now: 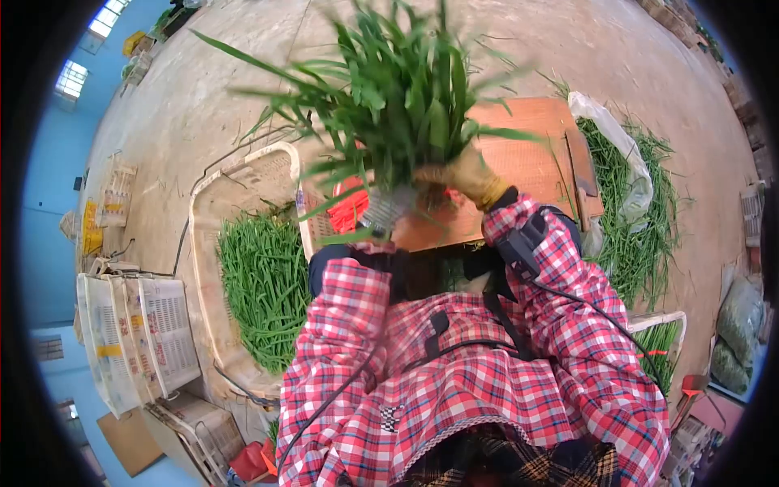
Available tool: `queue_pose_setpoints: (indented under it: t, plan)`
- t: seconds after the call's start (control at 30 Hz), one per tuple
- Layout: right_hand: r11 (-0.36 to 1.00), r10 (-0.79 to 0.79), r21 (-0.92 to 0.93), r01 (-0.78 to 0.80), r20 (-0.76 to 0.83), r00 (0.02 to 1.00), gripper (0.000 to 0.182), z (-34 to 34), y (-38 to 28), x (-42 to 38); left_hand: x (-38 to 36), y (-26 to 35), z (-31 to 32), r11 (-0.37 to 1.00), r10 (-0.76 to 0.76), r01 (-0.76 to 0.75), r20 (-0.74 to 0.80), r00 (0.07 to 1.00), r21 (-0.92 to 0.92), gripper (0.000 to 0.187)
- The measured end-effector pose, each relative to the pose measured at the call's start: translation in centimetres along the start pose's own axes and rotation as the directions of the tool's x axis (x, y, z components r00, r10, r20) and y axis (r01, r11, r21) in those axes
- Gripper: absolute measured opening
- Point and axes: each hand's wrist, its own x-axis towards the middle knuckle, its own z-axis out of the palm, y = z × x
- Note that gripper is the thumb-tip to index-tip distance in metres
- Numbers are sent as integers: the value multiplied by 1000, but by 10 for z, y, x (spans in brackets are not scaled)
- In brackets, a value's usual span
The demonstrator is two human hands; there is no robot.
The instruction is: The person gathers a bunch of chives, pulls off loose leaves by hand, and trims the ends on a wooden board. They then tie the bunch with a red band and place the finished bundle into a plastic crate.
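A bunch of green chives is held upright, leaves fanned out and blurred by motion. My right hand, in a yellowish glove, is closed round the bunch's lower right side. At the base of the stalks is my left hand, in a greyish glove; it looks closed on them, though blur hides its fingers. Below and behind the hands lies an orange-brown board. Something red sits beside my left hand. A long dark-handled tool rests along the board's right edge.
A white plastic basket at left holds cut chives. More greens lie at right, partly under a clear plastic bag. Stacked crates stand at far left. Another crate of greens is by my right elbow.
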Motion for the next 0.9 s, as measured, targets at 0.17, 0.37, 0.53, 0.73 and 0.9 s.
queue_pose_setpoints:
  t: [0.17, 0.37, 0.53, 0.73, 0.9]
  plan:
    - [995, -74, -71, 72, -19, 997, 40, -2, -71, 17, 4, 76, -81, 890, 100, -149, -134, 986, -430, 24]
    - [972, -182, -149, 182, 19, 983, 45, -12, 31, -2, 12, 6, 26, 867, -17, -104, -238, 971, -487, 30]
    - [996, 52, 60, -62, 166, 985, 41, -11, -30, -1, 4, -5, 43, 671, -136, 231, 189, 972, -704, 41]
    - [800, -533, -246, 548, 131, 836, 44, -4, -89, -16, -32, 41, -31, 438, -94, 350, 345, 934, -828, 51]
    - [38, -649, -662, 748, 553, 522, 55, 11, -101, -79, -43, 94, -63, 130, 31, 498, 506, 862, -857, 59]
